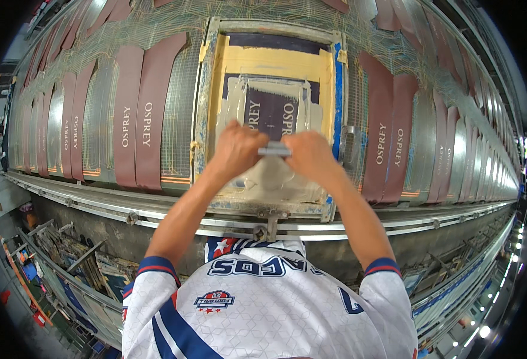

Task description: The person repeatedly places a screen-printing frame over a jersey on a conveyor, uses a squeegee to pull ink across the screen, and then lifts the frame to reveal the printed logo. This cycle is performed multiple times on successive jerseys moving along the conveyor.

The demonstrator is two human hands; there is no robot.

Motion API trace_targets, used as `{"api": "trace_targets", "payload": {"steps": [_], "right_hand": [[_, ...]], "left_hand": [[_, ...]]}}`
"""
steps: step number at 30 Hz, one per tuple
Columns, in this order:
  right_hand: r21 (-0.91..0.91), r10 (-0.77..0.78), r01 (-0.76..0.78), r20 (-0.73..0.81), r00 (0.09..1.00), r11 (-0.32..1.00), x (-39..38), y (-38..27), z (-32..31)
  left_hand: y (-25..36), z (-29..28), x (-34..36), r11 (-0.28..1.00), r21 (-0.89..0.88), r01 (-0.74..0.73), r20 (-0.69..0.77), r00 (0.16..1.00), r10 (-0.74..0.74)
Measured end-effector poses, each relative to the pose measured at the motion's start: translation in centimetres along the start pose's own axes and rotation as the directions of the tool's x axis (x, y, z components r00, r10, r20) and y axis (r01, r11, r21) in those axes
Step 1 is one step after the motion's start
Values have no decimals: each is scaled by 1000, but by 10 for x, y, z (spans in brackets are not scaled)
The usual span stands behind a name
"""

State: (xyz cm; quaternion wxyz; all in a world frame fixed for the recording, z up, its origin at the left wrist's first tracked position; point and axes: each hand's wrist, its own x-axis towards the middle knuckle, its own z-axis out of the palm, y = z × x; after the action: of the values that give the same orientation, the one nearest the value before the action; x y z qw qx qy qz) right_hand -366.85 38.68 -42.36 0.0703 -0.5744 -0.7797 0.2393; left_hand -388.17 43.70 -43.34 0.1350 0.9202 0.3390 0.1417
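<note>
Both my hands are closed round a grey squeegee (274, 149), whose middle shows between them. My left hand (239, 145) grips its left part and my right hand (311, 152) its right part. Beneath them is a screen printing frame (204, 119) with yellow and blue tape along its inner edges. Pale cream ink (269, 173) lies thick on the mesh under and in front of the squeegee, and smears farther up round a dark window with pale lettering (272, 107). The squeegee's blade is hidden behind my hands.
Maroon cut pieces (155, 113) with pale lettering lie in pairs along the long printing table, left of the frame, and more maroon pieces (388, 137) lie to its right. A metal rail (120, 210) runs along the near table edge. Racks of frames (84, 281) stand at lower left.
</note>
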Motion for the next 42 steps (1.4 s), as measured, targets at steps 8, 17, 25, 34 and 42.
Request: {"api": "trace_targets", "payload": {"steps": [8,17,25,34,42], "right_hand": [[27,46,-45,-40,998,999,141,85,-58],[33,22,-20,-55,998,999,91,52,-25],[61,-61,69,-123,991,996,-62,-30,46],[33,-46,50,-125,991,998,56,42,-23],[115,48,-45,-18,999,992,129,80,-53]], "left_hand": [[-88,-13,146,1000,20,-8,22,1000,7],[-64,8,81,996,-91,-15,-89,996,6],[47,0,-65,990,-126,65,-3,998,-66],[-29,-8,61,999,45,-10,6,1000,10],[-86,0,130,999,-23,31,10,999,-31]]}}
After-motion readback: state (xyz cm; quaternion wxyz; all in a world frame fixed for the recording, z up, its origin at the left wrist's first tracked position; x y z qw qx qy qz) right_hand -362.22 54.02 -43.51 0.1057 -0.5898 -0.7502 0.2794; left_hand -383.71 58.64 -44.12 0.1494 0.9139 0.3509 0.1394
